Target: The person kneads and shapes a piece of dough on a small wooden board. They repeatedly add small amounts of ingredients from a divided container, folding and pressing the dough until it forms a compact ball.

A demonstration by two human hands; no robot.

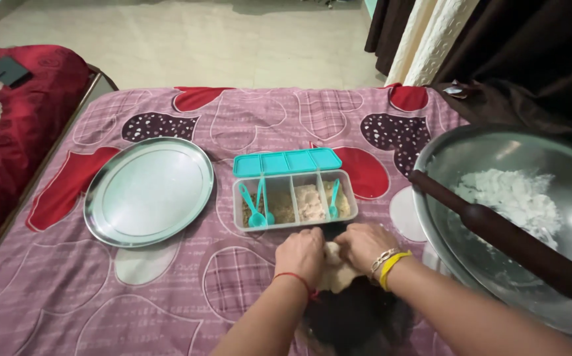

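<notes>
Far left, beyond the bed edge: red patterned cushion (9, 112) bearing a small dark flat object (9, 70). Left of centre, on the pink heart-print bedsheet (167, 296): round steel plate (148, 191), bare and lying flat. Centre: clear four-compartment box (294, 199) with its teal lid (286, 161) hinged back, compartments filled with pale and brownish grainy contents, two teal spoons (254, 212) standing in the left compartments and a third in the rightmost. Just below the box, over a dark round board (358, 323): left hand (301, 254), red thread at the wrist, and right hand (364, 246), yellow band and metal bracelet at the wrist, both closed together around a pale lump of dough (335, 271), fingers curled over its top, dough pinched between the palms and resting near the board's far edge. Right: large steel bowl (563, 158) holding a heap of white flour (513, 198), with a dark wooden rolling pin (504, 237) laid slantwise across its rim, handle end pointing toward the box. Likely hazards, judged from layout: soft bedding under board and bowl, hence tipping under firm pressing; rolling pin balanced on a curved rim close to the right forearm, hence sliding off if nudged; open box just beyond the knuckles, hence spilled contents on a forward push.
</notes>
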